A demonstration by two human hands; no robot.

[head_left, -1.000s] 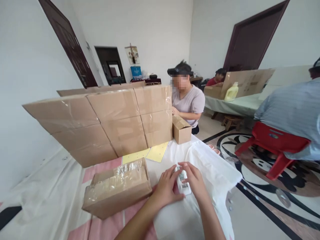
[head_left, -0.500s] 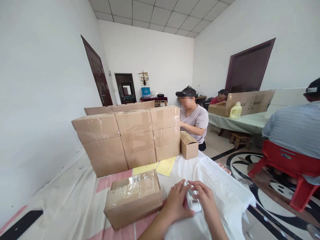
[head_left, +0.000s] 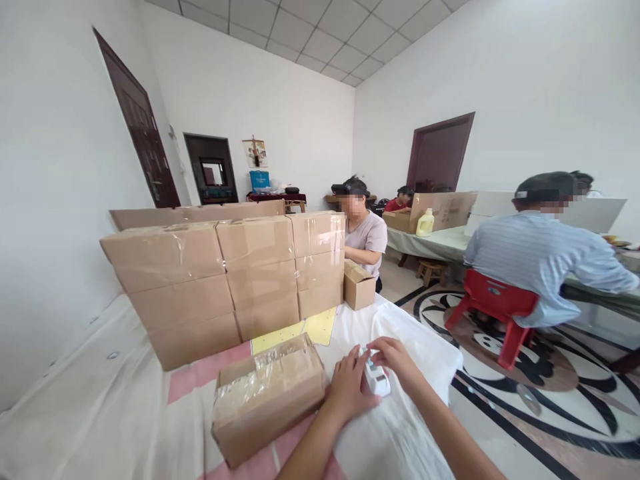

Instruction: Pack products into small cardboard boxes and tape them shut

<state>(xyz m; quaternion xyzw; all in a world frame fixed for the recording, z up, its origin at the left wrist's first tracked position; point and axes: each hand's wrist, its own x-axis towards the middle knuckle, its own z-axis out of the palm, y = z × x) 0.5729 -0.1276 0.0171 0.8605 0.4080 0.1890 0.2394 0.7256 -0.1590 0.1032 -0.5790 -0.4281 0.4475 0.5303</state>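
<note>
Both hands meet over a small white device (head_left: 376, 377) lying on the white sheet of the table (head_left: 100, 407). My left hand (head_left: 350, 387) curls its fingers against the device's left side. From the right, my right hand (head_left: 397, 357) closes its fingers over the device's top end. A taped cardboard box (head_left: 267, 393) lies just left of my left hand, touching my wrist.
A wall of stacked cardboard boxes (head_left: 225, 273) stands behind, with a small box (head_left: 359, 285) at its right end and yellow sheets (head_left: 300, 330) in front. A person sits beyond the boxes (head_left: 364, 233). Another person on a red chair (head_left: 493, 307) sits at the right table.
The view has swung right and slightly up, showing more of the room's right side. Both hands stay on the white device, which has turned a little.
</note>
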